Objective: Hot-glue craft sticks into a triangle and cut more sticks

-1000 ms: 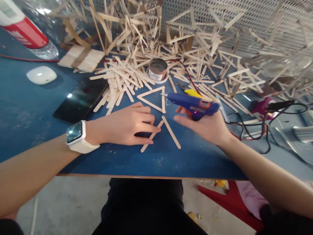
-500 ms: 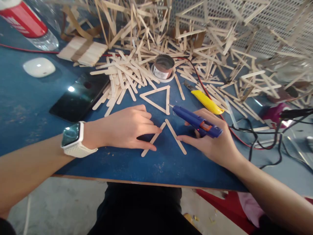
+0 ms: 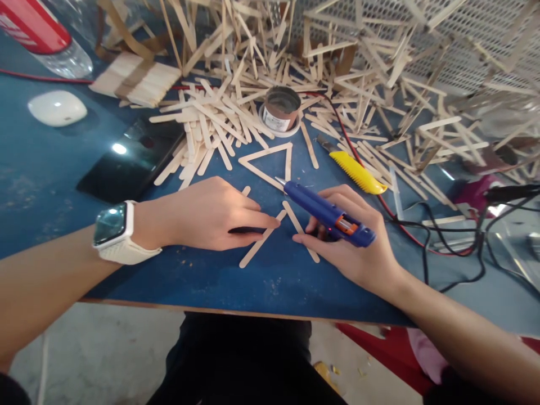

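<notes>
Nearest, the left hand [image 3: 223,214] is resting half-curled on the left stick [image 3: 258,250], which is slanting toward 7 o'clock; whether it is pinching or just pressing, I cannot tell. The right hand [image 3: 354,236] is gripping the glue gun [image 3: 323,209] over the right stick [image 3: 293,216], slanting toward 5. Their upper ends are nearly meeting; apparently a joint is being lined up, calling for steady sticks and nozzle [image 3: 279,180] alignment. Beyond, at 12, a stick triangle [image 3: 265,153] is lying.

Left grip [image 3: 211,216] palm down, fingers [image 3: 259,218] parted; right grip [image 3: 358,256] curled, forearms [image 3: 50,278] angled inward.
</notes>
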Tool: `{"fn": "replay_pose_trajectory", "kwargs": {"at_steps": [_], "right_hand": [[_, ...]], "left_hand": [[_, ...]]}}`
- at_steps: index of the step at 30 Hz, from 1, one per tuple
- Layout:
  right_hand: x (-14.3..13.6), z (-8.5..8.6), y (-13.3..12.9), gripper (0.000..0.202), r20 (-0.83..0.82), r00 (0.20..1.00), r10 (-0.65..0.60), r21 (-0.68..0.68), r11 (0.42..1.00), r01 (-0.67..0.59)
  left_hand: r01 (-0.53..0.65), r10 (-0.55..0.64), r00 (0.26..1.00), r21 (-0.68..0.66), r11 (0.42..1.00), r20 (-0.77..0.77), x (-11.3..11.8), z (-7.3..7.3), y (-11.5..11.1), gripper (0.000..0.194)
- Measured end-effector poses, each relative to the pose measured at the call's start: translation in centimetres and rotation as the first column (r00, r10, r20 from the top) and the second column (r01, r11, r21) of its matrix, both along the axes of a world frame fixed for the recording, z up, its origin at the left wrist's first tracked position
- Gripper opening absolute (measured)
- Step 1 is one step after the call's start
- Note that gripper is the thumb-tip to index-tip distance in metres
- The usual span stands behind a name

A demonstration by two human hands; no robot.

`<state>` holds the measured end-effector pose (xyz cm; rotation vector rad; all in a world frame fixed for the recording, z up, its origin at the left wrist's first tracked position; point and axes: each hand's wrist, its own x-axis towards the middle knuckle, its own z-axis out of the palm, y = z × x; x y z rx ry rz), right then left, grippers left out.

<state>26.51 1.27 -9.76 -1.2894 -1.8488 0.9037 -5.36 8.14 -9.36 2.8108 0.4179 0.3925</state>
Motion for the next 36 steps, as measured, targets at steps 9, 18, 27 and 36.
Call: {"fn": "replay_pose_trajectory", "kwargs": {"at_steps": [9,18,27,36], "right_hand": [[0.1,0.7,-0.7,0.037,-0.045,0.999,-0.001,-0.148,0.989,-0.006],[2.1,3.2,1.1,0.025,-0.143,0.985,0.1,-0.102,0.988,-0.115],[4.4,1.6,2.8,0.05,-0.175,0.972,0.156,-0.284,0.937,-0.202],[3.3,2.4,2.5,0.059,-0.106,0.986,0.131,-0.233,0.96,-0.153]], "left_hand": [[-0.007,0.006,0.999,-0.04,0.999,-0.033,-0.1,0.1,0.0,0.032],[-0.005,0.003,0.998,-0.037,0.999,-0.055,-0.2,-0.1,-0.2,0.04],[0.045,-0.046,0.999,-0.053,0.998,-0.027,-0.4,0.0,-0.1,0.042],[0.008,-0.018,0.994,-0.092,0.996,-0.11,-0.4,0.3,-0.4,0.044]]}}
